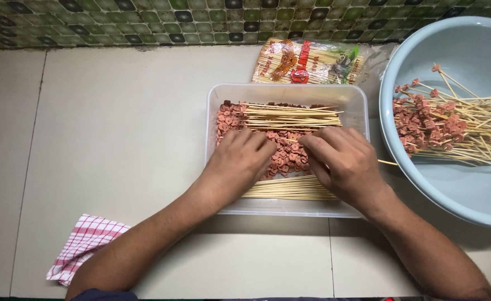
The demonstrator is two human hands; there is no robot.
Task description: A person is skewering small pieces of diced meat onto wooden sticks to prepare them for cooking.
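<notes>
Two bare hands meet over a clear plastic tub [217, 97] on a pale tabletop [117, 128], both palm-down in a heap of small reddish-brown sausage slices [288, 153] at the tub's middle. The left hand [240, 159] rests with fingers curled loosely into the heap from its left side; the right hand [343, 161] comes in from the right, fingertips pinched narrow at the slices, though whether either hand grips a piece cannot be told, as the fingers hide it. The slices lie directly beneath and between the two hands, about equally near to each. Bamboo skewers [290, 117] lie just beyond the fingers, long axis running left to right, with a second bundle of bare skewers [290, 189] along the tub's near wall, under the wrists. To the right, touching the tub's corner, a large pale blue basin [468, 195] holds loaded skewers [452, 128], meat ends to the left. A printed packet of skewers [307, 61] lies behind the tub against a green mosaic-tiled wall [145, 22]. A red-checked cloth [83, 245] sits near the left forearm.
</notes>
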